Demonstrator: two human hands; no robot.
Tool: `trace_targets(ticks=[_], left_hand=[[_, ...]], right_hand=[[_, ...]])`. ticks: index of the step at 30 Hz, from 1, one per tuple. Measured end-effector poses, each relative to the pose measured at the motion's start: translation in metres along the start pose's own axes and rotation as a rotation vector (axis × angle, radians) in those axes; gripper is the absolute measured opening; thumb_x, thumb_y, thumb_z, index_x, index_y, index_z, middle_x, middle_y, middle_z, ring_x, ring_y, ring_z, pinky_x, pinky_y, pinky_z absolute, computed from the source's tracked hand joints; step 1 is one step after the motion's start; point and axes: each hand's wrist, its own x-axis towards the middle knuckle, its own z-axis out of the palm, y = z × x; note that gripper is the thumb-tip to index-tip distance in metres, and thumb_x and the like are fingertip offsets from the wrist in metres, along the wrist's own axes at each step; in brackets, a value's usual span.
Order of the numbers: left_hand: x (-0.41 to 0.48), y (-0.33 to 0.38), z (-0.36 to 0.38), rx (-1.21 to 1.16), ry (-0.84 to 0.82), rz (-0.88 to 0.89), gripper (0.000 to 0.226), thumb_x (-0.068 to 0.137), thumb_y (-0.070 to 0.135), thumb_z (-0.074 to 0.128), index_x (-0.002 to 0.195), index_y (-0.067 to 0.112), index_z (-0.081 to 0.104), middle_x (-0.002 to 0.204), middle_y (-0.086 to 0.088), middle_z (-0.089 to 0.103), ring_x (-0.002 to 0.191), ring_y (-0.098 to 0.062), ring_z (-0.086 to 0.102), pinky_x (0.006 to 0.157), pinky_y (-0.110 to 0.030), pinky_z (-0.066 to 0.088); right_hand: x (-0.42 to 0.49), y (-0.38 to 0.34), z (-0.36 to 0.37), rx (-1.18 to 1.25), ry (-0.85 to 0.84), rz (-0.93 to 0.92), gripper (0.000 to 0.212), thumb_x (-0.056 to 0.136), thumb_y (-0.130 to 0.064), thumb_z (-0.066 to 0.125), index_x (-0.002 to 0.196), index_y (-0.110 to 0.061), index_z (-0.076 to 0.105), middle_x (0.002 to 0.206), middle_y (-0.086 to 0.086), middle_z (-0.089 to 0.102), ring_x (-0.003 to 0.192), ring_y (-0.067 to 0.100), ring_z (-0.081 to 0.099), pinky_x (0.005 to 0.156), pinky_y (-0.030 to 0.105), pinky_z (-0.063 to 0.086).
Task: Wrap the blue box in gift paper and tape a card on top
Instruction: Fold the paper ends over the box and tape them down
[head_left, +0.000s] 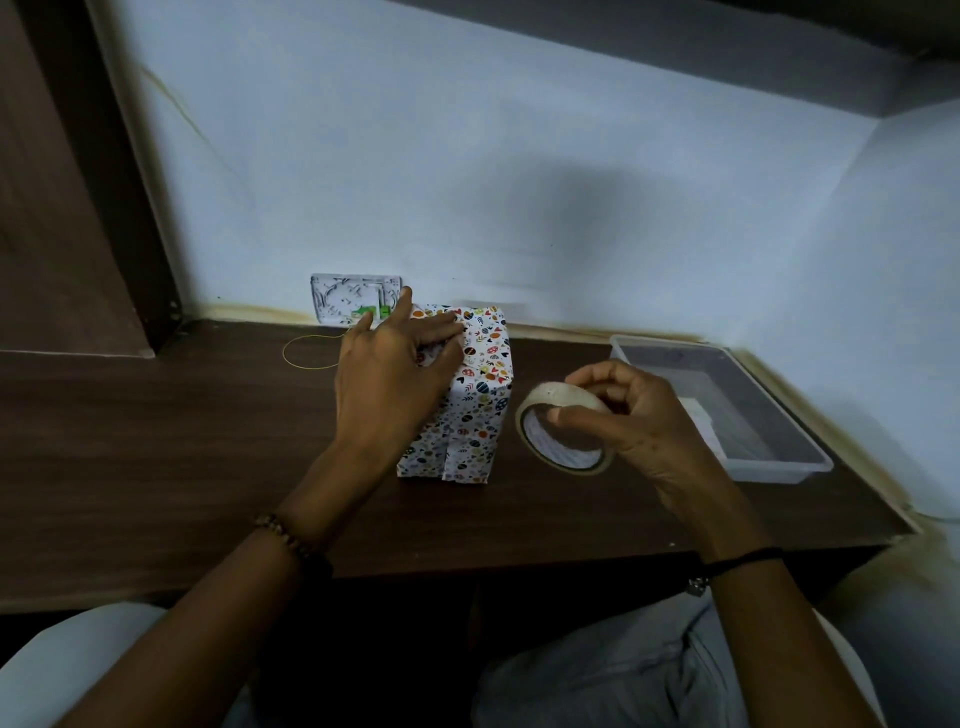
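The box stands upright on the dark wooden desk, fully covered in white gift paper with small coloured prints; none of the blue shows. My left hand lies on its top and left side, straight fingers pressing the folded paper down. To the right of the box my right hand grips a roll of pale tape, thumb and fingers pinching its upper rim. A white patterned card leans against the wall behind the box, partly hidden by my left fingers.
A clear plastic tray sits at the desk's right end with a white item inside. A thin yellow rubber band lies left of the box. The light wall runs behind the desk, and a dark wooden panel stands at the left.
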Motion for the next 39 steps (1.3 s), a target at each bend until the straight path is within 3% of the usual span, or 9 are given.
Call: trace_targets(ticks=[4, 10, 16, 20, 23, 27, 34, 39], left_hand=[[0.0, -0.002, 0.001, 0.003, 0.0, -0.004, 0.023, 0.089, 0.028, 0.066, 0.11, 0.024, 0.074, 0.123, 0.006, 0.067, 0.141, -0.011, 0.035, 0.12, -0.045, 0.018], [0.0, -0.002, 0.0, 0.012, 0.006, 0.003, 0.023, 0.09, 0.029, 0.066, 0.111, 0.023, 0.074, 0.122, 0.006, 0.067, 0.14, -0.012, 0.036, 0.12, -0.045, 0.018], [-0.001, -0.002, 0.0, 0.011, 0.005, 0.014, 0.023, 0.09, 0.029, 0.065, 0.111, 0.023, 0.074, 0.122, 0.006, 0.067, 0.14, -0.013, 0.037, 0.12, -0.047, 0.019], [-0.001, -0.002, 0.0, 0.009, 0.002, 0.012, 0.028, 0.087, 0.035, 0.061, 0.11, 0.023, 0.074, 0.122, 0.006, 0.067, 0.139, -0.013, 0.038, 0.119, -0.048, 0.02], [-0.001, -0.001, 0.0, 0.017, 0.001, 0.02, 0.026, 0.089, 0.032, 0.062, 0.11, 0.023, 0.074, 0.121, 0.005, 0.067, 0.139, -0.014, 0.038, 0.119, -0.049, 0.02], [-0.001, -0.002, 0.0, 0.018, 0.015, 0.011, 0.022, 0.09, 0.03, 0.065, 0.109, 0.023, 0.074, 0.121, 0.005, 0.067, 0.139, -0.014, 0.039, 0.119, -0.048, 0.02], [-0.001, -0.002, 0.0, 0.043, 0.01, 0.014, 0.023, 0.09, 0.03, 0.065, 0.11, 0.024, 0.073, 0.122, 0.007, 0.067, 0.14, -0.012, 0.038, 0.12, -0.046, 0.018], [-0.001, -0.001, 0.0, 0.035, 0.008, 0.008, 0.023, 0.091, 0.031, 0.064, 0.111, 0.025, 0.073, 0.123, 0.007, 0.066, 0.14, -0.012, 0.037, 0.12, -0.044, 0.017]], right_hand=[[0.003, 0.007, 0.004, -0.002, -0.023, 0.037, 0.035, 0.074, -0.006, 0.082, 0.1, -0.021, 0.066, 0.093, -0.001, 0.076, 0.088, 0.015, 0.07, 0.071, 0.026, 0.053], [0.002, 0.008, 0.011, 0.084, -0.074, 0.024, 0.038, 0.08, -0.002, 0.076, 0.112, -0.02, 0.069, 0.105, 0.0, 0.075, 0.099, 0.015, 0.07, 0.085, 0.025, 0.055], [0.003, 0.012, 0.016, 0.136, -0.04, 0.061, 0.036, 0.074, -0.014, 0.084, 0.109, -0.018, 0.072, 0.104, 0.001, 0.075, 0.1, 0.016, 0.07, 0.086, 0.026, 0.057], [0.005, 0.018, 0.024, 0.175, 0.023, 0.114, 0.034, 0.068, -0.024, 0.087, 0.1, -0.019, 0.075, 0.1, 0.003, 0.076, 0.1, 0.023, 0.07, 0.094, 0.039, 0.056], [0.005, 0.022, 0.028, 0.211, 0.05, 0.137, 0.045, 0.056, -0.039, 0.088, 0.095, -0.021, 0.077, 0.099, 0.003, 0.076, 0.1, 0.025, 0.07, 0.094, 0.042, 0.056], [0.006, 0.027, 0.027, 0.225, 0.047, 0.139, 0.025, 0.072, -0.021, 0.085, 0.095, -0.019, 0.076, 0.097, 0.001, 0.077, 0.098, 0.019, 0.071, 0.09, 0.033, 0.056], [0.01, 0.039, 0.027, 0.05, 0.068, 0.099, 0.025, 0.079, -0.024, 0.081, 0.103, -0.028, 0.074, 0.1, -0.009, 0.076, 0.095, 0.004, 0.07, 0.071, 0.013, 0.053], [0.012, 0.046, 0.024, -0.113, 0.169, 0.066, 0.037, 0.077, -0.046, 0.078, 0.113, -0.036, 0.072, 0.111, -0.011, 0.073, 0.103, 0.004, 0.066, 0.091, 0.029, 0.053]])
